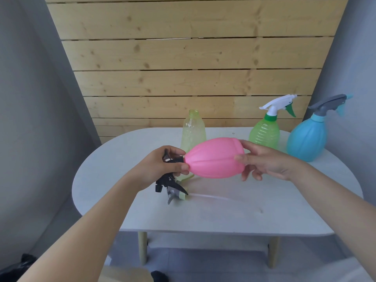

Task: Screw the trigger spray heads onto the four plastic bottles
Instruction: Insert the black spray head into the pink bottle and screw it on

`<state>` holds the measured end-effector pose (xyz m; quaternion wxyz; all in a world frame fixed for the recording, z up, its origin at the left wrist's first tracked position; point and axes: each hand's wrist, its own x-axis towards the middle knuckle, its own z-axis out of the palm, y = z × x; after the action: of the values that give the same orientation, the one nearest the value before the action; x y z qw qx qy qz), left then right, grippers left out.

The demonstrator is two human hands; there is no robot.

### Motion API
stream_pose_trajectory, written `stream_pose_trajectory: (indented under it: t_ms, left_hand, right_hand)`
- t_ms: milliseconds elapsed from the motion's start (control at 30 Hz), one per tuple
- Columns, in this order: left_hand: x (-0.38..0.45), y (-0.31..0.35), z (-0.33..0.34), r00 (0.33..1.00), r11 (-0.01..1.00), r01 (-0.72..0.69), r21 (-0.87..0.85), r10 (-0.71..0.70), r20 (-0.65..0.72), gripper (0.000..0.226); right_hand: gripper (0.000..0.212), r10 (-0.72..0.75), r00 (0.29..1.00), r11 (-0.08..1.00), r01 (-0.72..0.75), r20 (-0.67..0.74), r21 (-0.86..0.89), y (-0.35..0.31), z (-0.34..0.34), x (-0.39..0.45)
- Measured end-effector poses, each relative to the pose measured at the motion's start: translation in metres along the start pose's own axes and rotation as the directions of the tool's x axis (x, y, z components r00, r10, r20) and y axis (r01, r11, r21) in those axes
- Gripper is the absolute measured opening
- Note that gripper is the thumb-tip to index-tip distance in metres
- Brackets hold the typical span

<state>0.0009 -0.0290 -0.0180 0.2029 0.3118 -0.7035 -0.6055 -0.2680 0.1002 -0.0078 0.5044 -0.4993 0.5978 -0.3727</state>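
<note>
A pink bottle [214,157] lies sideways in the air above the white table [203,210], its neck pointing left. My left hand [162,164] is closed around a black trigger head [169,157] at that neck. My right hand [262,161] holds the bottle's base with spread fingers. A pale yellow-green bottle [193,129] with a bare neck stands behind. On the table under my left hand lies a loose grey and pale green trigger head [175,195] with a clear tube [213,197]. A green bottle [264,133] with a white head and a blue bottle [307,137] with a grey head stand at the right.
A wooden slat wall [193,68] rises behind the table. The table's wooden legs [142,249] show below its front edge. A dark object [18,265] lies on the floor at the lower left.
</note>
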Motion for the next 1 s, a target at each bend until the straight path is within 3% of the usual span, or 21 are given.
stream_pose_trajectory:
  t_ms: [100,267,400,867,933,1000]
  left_hand:
    - [-0.001,-0.001,-0.001,1.0,0.999,0.008,-0.05,-0.008,0.004,0.038]
    - [-0.001,0.007,0.003,1.0,1.0,0.009,0.001,-0.009,0.004,0.041]
    - [0.0,0.01,0.008,0.999,0.999,-0.025,0.036,0.026,-0.025,0.029]
    - [-0.001,0.017,0.011,0.999,0.99,-0.02,0.141,0.025,-0.036,0.034]
    - [0.0,0.019,0.012,1.0,0.995,0.003,0.098,-0.001,-0.02,0.043]
    - [0.001,0.021,0.016,0.999,0.997,0.047,-0.062,-0.046,0.019,0.053]
  right_hand:
    - [0.072,0.048,0.998,0.997,-0.05,-0.036,-0.057,-0.001,0.004,-0.001]
    - [0.064,-0.081,0.992,0.969,0.1,-0.092,0.225,0.0,0.013,0.006]
    - [0.068,0.006,0.989,0.978,0.025,-0.148,0.209,0.001,0.017,0.008]
    - [0.08,0.182,0.978,0.947,-0.146,-0.102,0.287,0.002,0.014,0.008]
    - [0.08,0.201,0.976,0.924,-0.162,-0.08,0.346,0.006,0.015,0.009]
    - [0.073,0.231,0.966,0.912,-0.174,-0.113,0.372,0.011,0.014,0.01]
